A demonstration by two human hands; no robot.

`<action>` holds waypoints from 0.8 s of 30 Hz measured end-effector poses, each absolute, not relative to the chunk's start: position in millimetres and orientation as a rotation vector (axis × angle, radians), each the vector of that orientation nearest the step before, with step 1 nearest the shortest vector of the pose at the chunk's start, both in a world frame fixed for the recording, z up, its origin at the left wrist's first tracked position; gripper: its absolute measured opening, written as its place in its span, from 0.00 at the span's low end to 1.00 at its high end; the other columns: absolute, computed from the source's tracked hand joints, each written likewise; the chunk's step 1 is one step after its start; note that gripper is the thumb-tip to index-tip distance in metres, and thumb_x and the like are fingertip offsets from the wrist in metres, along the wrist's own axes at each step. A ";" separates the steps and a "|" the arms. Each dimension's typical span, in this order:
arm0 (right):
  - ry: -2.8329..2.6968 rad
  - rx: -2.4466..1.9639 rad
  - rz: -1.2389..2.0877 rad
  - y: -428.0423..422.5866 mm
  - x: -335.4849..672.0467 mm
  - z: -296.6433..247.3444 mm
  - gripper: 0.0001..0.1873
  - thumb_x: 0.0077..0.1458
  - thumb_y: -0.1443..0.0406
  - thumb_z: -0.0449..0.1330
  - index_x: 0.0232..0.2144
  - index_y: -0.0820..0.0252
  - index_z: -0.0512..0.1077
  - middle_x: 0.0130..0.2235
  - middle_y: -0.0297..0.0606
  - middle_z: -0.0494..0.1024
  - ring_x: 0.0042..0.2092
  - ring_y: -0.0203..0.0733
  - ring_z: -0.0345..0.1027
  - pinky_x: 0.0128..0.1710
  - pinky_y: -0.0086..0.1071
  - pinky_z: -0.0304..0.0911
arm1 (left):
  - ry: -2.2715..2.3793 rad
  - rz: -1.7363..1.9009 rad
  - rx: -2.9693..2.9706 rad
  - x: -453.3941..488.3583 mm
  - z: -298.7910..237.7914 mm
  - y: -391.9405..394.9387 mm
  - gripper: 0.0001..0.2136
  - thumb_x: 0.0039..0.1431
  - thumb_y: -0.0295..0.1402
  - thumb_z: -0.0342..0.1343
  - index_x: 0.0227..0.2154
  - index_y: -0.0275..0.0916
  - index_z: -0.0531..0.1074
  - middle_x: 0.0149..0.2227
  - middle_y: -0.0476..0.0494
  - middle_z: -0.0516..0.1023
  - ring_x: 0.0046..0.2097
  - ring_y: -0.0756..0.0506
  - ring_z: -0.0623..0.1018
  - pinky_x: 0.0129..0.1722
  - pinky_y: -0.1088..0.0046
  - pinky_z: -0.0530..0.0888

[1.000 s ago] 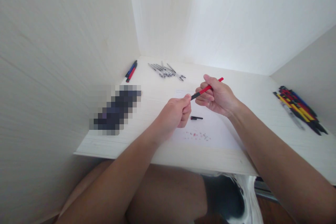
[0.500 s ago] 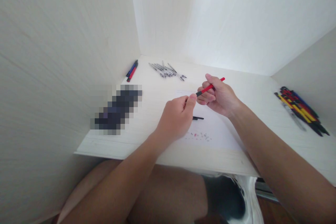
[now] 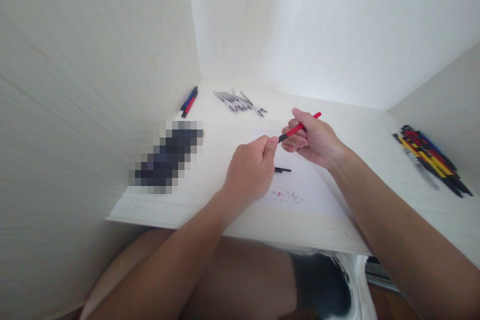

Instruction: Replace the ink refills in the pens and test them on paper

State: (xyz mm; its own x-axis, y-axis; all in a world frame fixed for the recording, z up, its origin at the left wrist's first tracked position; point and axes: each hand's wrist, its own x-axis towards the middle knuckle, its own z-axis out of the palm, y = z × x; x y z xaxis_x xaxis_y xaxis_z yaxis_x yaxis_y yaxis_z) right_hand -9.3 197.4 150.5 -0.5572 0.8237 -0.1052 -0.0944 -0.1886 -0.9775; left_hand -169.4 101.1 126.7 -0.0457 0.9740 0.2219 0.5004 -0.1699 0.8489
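Note:
A red pen [image 3: 296, 129] with a dark grip section is held between my two hands, tilted up to the right. My right hand [image 3: 309, 137] is closed around its red barrel. The thumb and fingers of my left hand [image 3: 253, 165] pinch at the dark lower end; the very tip is hidden there. Below the hands lies a sheet of white paper [image 3: 318, 195] with small coloured marks or specks near its front part. A thin black piece [image 3: 284, 170], perhaps a pen cap or clip, rests on the paper, partly behind my left hand.
Clear pens or refills [image 3: 240, 101] lie in a loose pile at the back. Blue and red pens [image 3: 190, 102] sit by the left wall, above a pixelated dark object [image 3: 165, 160]. Several yellow, red and black pens [image 3: 431, 157] are heaped by the right wall.
My left hand has shifted very slightly left and down along the pen, showing a bit more of the dark section. The right hand has hardly moved.

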 end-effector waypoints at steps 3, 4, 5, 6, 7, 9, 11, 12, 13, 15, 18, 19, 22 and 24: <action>-1.457 -0.876 1.794 196.5 -9.5 151.8 0.38 0.65 0.45 0.62 0.14 0.55 0.49 0.15 0.27 0.51 0.20 0.33 0.46 0.25 0.33 0.58 | 1.311 1.079 1.349 -171.9 129.0 105.3 0.23 0.76 0.45 0.41 0.25 0.40 0.61 0.21 0.50 0.60 0.24 0.49 0.61 0.27 0.69 0.57; -1.466 -0.880 1.790 196.1 -9.7 152.0 0.38 0.65 0.45 0.61 0.14 0.55 0.49 0.15 0.27 0.51 0.20 0.33 0.46 0.25 0.33 0.58 | 1.207 1.026 1.215 -173.1 129.9 106.7 0.22 0.76 0.46 0.40 0.25 0.41 0.61 0.21 0.52 0.57 0.23 0.50 0.57 0.25 0.70 0.55; -1.472 -0.885 1.788 195.9 -9.9 152.1 0.38 0.65 0.44 0.61 0.14 0.55 0.49 0.15 0.27 0.51 0.20 0.33 0.46 0.25 0.33 0.58 | 1.114 0.981 1.102 -174.1 130.7 107.8 0.22 0.75 0.46 0.40 0.26 0.41 0.60 0.21 0.53 0.54 0.22 0.50 0.53 0.23 0.70 0.53; -1.475 -0.889 1.788 195.8 -10.1 152.0 0.38 0.65 0.44 0.61 0.15 0.55 0.49 0.16 0.27 0.51 0.20 0.33 0.46 0.25 0.33 0.59 | 1.053 0.955 1.025 -174.9 131.3 108.4 0.21 0.75 0.47 0.39 0.27 0.42 0.60 0.21 0.54 0.52 0.21 0.51 0.51 0.22 0.70 0.52; -1.474 -0.893 1.787 195.9 -10.1 151.7 0.38 0.65 0.44 0.61 0.15 0.54 0.49 0.16 0.27 0.51 0.20 0.33 0.47 0.25 0.33 0.59 | 1.034 0.950 1.000 -175.2 131.7 108.5 0.21 0.75 0.48 0.39 0.28 0.42 0.61 0.22 0.54 0.51 0.21 0.51 0.50 0.22 0.70 0.51; -1.464 -0.900 1.780 196.7 -9.9 150.6 0.38 0.64 0.43 0.62 0.15 0.54 0.48 0.16 0.27 0.51 0.20 0.33 0.47 0.25 0.33 0.60 | 1.135 0.993 1.128 -174.3 131.2 106.7 0.23 0.75 0.48 0.40 0.27 0.41 0.64 0.21 0.53 0.55 0.22 0.50 0.56 0.23 0.70 0.55; -1.450 -0.909 1.766 198.3 -9.0 149.4 0.38 0.64 0.43 0.62 0.15 0.54 0.48 0.15 0.27 0.50 0.20 0.33 0.48 0.25 0.33 0.60 | 1.343 1.082 1.408 -171.5 129.0 103.4 0.23 0.74 0.49 0.43 0.27 0.40 0.66 0.22 0.50 0.63 0.25 0.48 0.64 0.27 0.69 0.58; -1.444 -0.915 1.760 199.2 -8.4 148.8 0.38 0.63 0.43 0.62 0.15 0.54 0.48 0.15 0.28 0.50 0.20 0.33 0.48 0.25 0.33 0.60 | 1.444 1.112 1.551 -169.8 127.4 101.6 0.21 0.73 0.49 0.46 0.28 0.40 0.68 0.23 0.49 0.66 0.27 0.47 0.67 0.29 0.68 0.59; -1.441 -0.920 1.758 200.1 -7.8 148.2 0.38 0.63 0.43 0.62 0.15 0.54 0.48 0.15 0.28 0.51 0.20 0.34 0.48 0.25 0.33 0.60 | 1.524 1.124 1.665 -168.2 125.8 100.0 0.20 0.72 0.48 0.48 0.29 0.40 0.69 0.24 0.48 0.69 0.29 0.47 0.69 0.30 0.68 0.59; -1.443 -0.919 1.768 201.4 -6.6 147.5 0.38 0.63 0.44 0.63 0.15 0.54 0.49 0.15 0.28 0.51 0.20 0.34 0.49 0.26 0.33 0.61 | 1.619 1.102 1.776 -166.0 123.1 97.9 0.17 0.71 0.48 0.51 0.33 0.40 0.70 0.25 0.49 0.71 0.29 0.46 0.69 0.31 0.68 0.58; -1.468 -0.901 1.801 202.2 -5.4 146.4 0.37 0.63 0.45 0.64 0.14 0.54 0.51 0.15 0.29 0.52 0.21 0.35 0.51 0.26 0.33 0.61 | 1.670 1.080 1.786 -166.2 122.3 97.4 0.15 0.71 0.47 0.51 0.36 0.41 0.71 0.25 0.50 0.71 0.28 0.47 0.69 0.31 0.68 0.57; -1.474 -0.897 1.811 202.2 -5.2 146.1 0.36 0.63 0.46 0.64 0.14 0.54 0.52 0.15 0.29 0.52 0.21 0.35 0.52 0.26 0.33 0.60 | 1.683 1.089 1.784 -166.8 122.8 97.7 0.14 0.71 0.46 0.52 0.36 0.41 0.72 0.25 0.50 0.71 0.27 0.47 0.69 0.31 0.68 0.57; -1.474 -0.893 1.825 202.1 -5.1 145.3 0.36 0.63 0.46 0.63 0.14 0.54 0.52 0.15 0.29 0.51 0.21 0.35 0.52 0.25 0.33 0.60 | 1.700 1.111 1.787 -168.0 124.2 98.3 0.13 0.71 0.45 0.53 0.36 0.41 0.72 0.25 0.51 0.72 0.27 0.47 0.68 0.30 0.68 0.56; -1.473 -0.889 1.821 201.8 -5.4 145.6 0.36 0.64 0.47 0.63 0.14 0.54 0.53 0.15 0.29 0.51 0.22 0.35 0.52 0.25 0.32 0.59 | 1.688 1.115 1.806 -167.8 124.1 98.5 0.15 0.72 0.44 0.51 0.34 0.40 0.71 0.25 0.51 0.71 0.27 0.48 0.66 0.30 0.68 0.56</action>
State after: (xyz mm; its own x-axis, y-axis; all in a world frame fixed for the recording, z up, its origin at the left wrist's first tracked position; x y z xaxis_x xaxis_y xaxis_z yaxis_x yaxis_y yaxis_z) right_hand -5.4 201.8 145.6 -0.5773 0.8082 -0.1161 -0.0553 -0.1806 -0.9820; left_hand -167.8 98.5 124.1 -0.0620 0.9627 0.2633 0.6200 -0.1695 0.7661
